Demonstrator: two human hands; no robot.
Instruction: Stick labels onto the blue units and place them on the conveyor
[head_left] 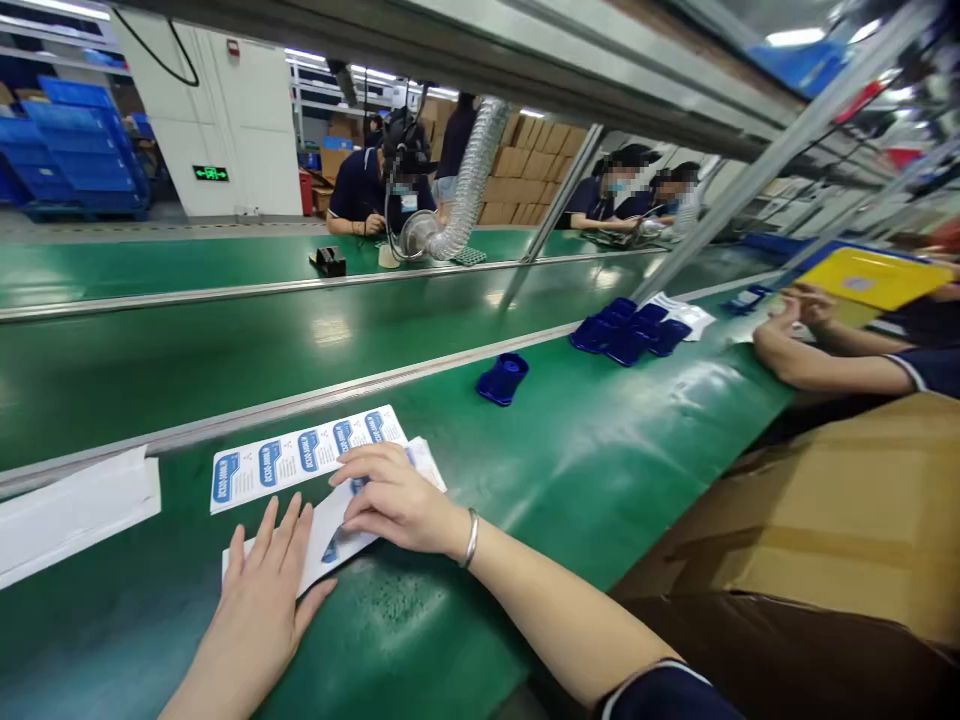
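My left hand (262,590) lies with its fingers stretched out, pressing on the left end of a white label sheet (319,545). At that sheet's right part, my right hand (397,500) is curled, its fingers and thumb closed on the sheet, part of which lifts up and shows blue print. Just behind, a second label sheet (289,455) printed with several blue-and-white labels lies flat on the green table. The tips of my right fingers cover part of its edge. To the right, a dark blue plastic part (503,379) stands apart from both hands.
White papers (82,510) lie at the left. Several blue plastic parts (630,330) are grouped at the right, before a co-worker's hands (799,310) and a yellow tray (874,278). A cardboard box (810,510) borders the table; a metal post (780,160) slants overhead.
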